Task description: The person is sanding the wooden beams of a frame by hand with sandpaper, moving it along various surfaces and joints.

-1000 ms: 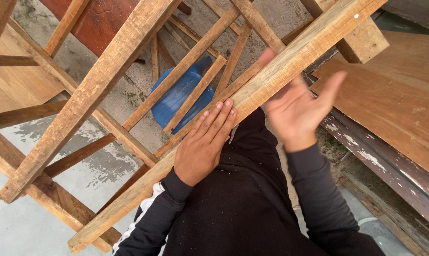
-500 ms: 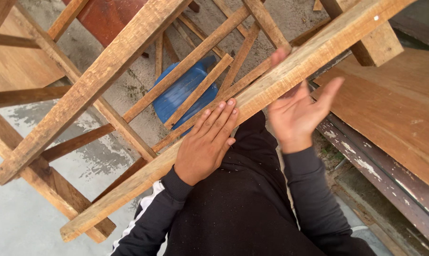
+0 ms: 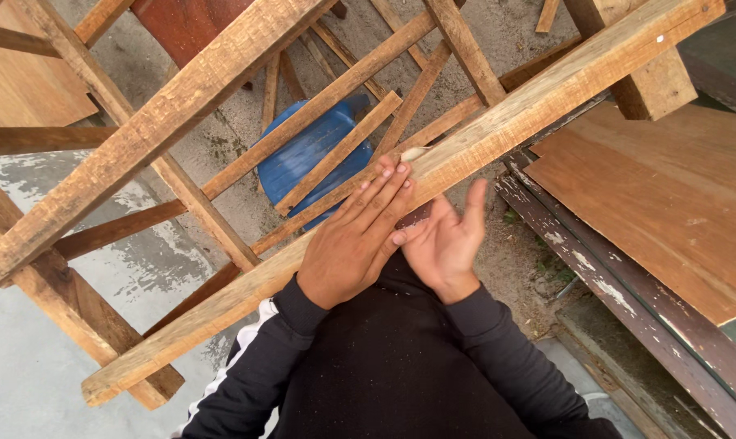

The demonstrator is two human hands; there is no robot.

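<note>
Overhead, looking down at a rough wooden frame, landmark being the long beam (image 3: 481, 146) that runs diagonally from lower left to upper right. Left hand (image 3: 356, 236) lies flat on top of the beam near its middle, palm down, fingers (image 3: 388, 191) straight and close together, tips pointing up along the wood; nothing pinched. Right hand (image 3: 449, 244) sits just below the beam, touching the left hand's edge, palm up and open, fingers loosely spread, holding nothing; whether it touches the beam's underside cannot be told. Both arms in black sleeves (image 3: 498, 358), white stripe on the left one. Second beam (image 3: 148, 138) runs roughly parallel, well above and left of the landmark. Thin slats (image 3: 335, 154) cross the gap between the two. Blue plastic container (image 3: 303, 158) lies on the ground beneath the slats, above the landmark's middle. Brown plywood sheet (image 3: 668, 195) lies to the right of the beam, with a weathered dark board (image 3: 595, 276) along its near edge. Ground (image 3: 43, 366) under the beam's lower end is grey concrete.
</note>
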